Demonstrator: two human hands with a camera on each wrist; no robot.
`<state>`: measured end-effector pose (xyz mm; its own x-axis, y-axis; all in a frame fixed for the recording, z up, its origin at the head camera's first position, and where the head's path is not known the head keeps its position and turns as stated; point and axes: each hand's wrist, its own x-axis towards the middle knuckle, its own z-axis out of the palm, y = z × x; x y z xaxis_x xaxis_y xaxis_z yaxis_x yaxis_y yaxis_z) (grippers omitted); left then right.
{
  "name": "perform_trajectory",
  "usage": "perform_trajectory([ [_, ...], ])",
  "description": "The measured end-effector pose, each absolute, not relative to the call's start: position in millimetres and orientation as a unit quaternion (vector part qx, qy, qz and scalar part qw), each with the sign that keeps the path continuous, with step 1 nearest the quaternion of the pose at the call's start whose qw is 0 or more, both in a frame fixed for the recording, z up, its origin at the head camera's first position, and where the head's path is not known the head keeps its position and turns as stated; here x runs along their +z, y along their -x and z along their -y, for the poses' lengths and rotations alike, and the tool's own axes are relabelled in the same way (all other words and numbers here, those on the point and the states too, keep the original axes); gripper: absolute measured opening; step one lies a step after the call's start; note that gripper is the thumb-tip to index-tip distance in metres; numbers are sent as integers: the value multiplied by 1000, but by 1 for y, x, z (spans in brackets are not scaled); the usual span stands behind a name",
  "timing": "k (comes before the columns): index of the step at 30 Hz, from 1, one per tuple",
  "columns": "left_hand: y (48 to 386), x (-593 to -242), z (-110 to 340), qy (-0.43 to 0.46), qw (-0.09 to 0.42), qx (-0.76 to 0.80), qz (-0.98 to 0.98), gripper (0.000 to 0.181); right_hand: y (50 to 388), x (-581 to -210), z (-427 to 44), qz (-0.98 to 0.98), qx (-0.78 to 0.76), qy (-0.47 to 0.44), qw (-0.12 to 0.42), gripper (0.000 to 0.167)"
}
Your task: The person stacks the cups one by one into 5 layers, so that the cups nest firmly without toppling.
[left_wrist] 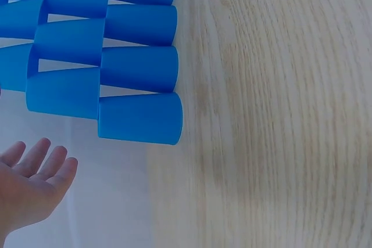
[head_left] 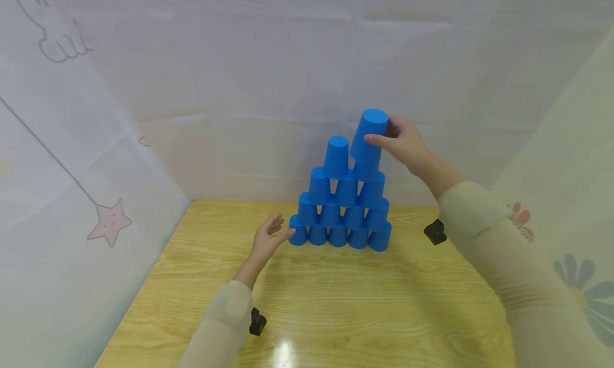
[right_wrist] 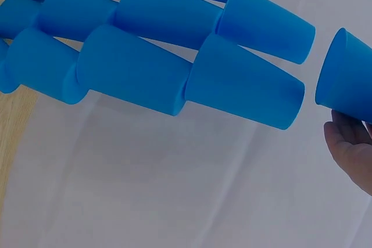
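Note:
Blue upside-down cups (head_left: 355, 216) form a stepped pyramid at the back of the wooden table. Its top row has two cups, a left one (head_left: 337, 157) and a right one (head_left: 366, 171). My right hand (head_left: 405, 147) grips one more blue cup (head_left: 369, 131), mouth down and slightly tilted, over that right top cup. A narrow gap between the held cup (right_wrist: 349, 79) and the stack shows in the right wrist view. Beside the bottom left cup (head_left: 298, 232) is my left hand (head_left: 269, 237), fingers relaxed and holding nothing. The left wrist view shows these fingers (left_wrist: 43, 164) apart from the cups.
A pale cloth wall (head_left: 240, 91) stands close behind the pyramid, with printed cloth (head_left: 62, 187) along the left and more on the right. The wooden tabletop (head_left: 336, 299) stretches in front of the cups. Black wrist devices (head_left: 257, 321) sit by both sleeves.

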<state>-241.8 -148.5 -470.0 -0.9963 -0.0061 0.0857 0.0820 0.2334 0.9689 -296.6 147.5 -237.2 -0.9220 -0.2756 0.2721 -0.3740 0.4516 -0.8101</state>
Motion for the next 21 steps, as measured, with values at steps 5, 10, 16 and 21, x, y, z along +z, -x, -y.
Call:
perform_trajectory([
  [5,238,-475,152,11,26,-615,788,74,305,-235,-141,860,482,-158,58,68],
  [10,235,-481,154,-3,25,-613,790,74,316,-233,-134,868,473,-135,64,72],
  [16,232,-483,155,-9,27,-618,785,72,324,-232,-131,873,471,-110,67,75],
  [21,230,-484,156,-8,23,-625,780,68,328,-233,-130,872,475,-98,62,75],
])
